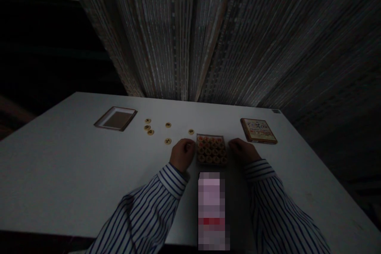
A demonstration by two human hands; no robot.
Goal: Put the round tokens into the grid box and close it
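Observation:
A clear, shallow box [211, 149] full of round xiangqi pieces stands between my two hands. Pieces with red characters fill its far rows, and dark-marked ones the nearer rows. My left hand [182, 154] rests curled in a loose fist just left of the box, close to its wall. To the right, my right hand [244, 151] lies with its fingers folded, a small gap away from the box. I see nothing in either hand. One loose xiangqi piece [191, 131] lies beyond my left hand, and another piece [168, 141] lies to its left.
Several more pieces [147, 127] are scattered at the left on the white table [74, 158]. An open, shallow tray [116, 118] sits farther left. At the right is a flat printed box [258, 130]. A striped curtain [184, 47] hangs behind the table; the light is dim.

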